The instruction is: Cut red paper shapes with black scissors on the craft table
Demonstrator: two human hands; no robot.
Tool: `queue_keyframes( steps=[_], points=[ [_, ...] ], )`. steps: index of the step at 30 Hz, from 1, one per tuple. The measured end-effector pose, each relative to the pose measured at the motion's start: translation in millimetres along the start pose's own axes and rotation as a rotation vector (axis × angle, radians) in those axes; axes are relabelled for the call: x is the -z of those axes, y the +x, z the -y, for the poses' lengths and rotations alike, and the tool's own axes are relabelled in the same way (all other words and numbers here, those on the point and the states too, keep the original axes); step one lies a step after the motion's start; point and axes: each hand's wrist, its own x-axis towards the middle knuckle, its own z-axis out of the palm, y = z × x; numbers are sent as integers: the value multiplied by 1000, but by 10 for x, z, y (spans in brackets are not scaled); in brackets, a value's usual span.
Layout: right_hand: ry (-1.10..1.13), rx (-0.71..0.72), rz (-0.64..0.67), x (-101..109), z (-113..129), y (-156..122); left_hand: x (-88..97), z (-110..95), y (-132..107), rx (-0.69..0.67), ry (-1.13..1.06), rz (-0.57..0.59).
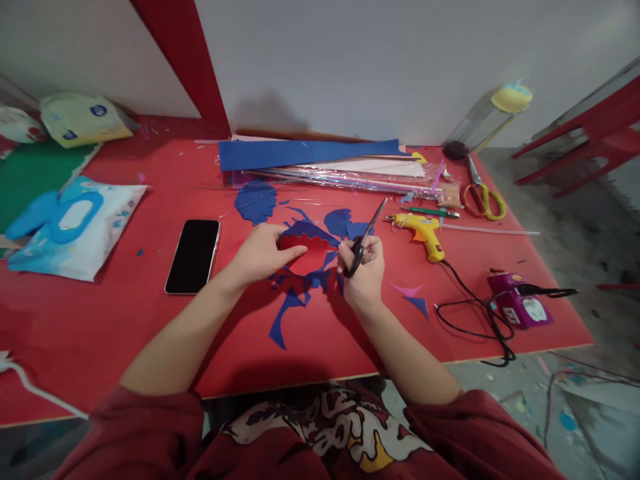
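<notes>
My left hand (pixel 263 257) pinches a red paper piece with a scalloped edge (pixel 313 257) just above the red table (pixel 100 320). My right hand (pixel 364 272) grips black scissors (pixel 364 237), blades pointing up and away, right beside the red paper. Blue paper scraps (pixel 290 310) lie under and around both hands, with a larger blue cut shape (pixel 256 200) further back.
A black phone (pixel 193 255) lies left of my hands. A yellow glue gun (pixel 424 232) with a black cord runs to a purple socket box (pixel 520 307) at the right. Orange-handled scissors (pixel 481 195), a blue paper sheet (pixel 305 152), wrapped paper rolls and wet-wipe packs (pixel 75 227) sit around.
</notes>
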Motion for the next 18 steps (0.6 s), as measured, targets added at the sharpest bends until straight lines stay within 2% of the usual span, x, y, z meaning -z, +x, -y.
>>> queue_keyframes(
  steps=[3,7,10,15,18],
  points=[
    [-27,-44,42,0,4,13,92,-21,7,-113,231,91],
    [-52,-178,187,12,-20,-13,170,-70,-6,-206,399,152],
    [-35,-236,282,19,-51,-55,178,-103,-32,-227,431,147],
    [-42,-225,377,12,-82,-111,179,-135,-68,-198,502,240],
    [-77,-197,401,9,-85,-126,192,-156,-71,-205,474,279]
  ],
)
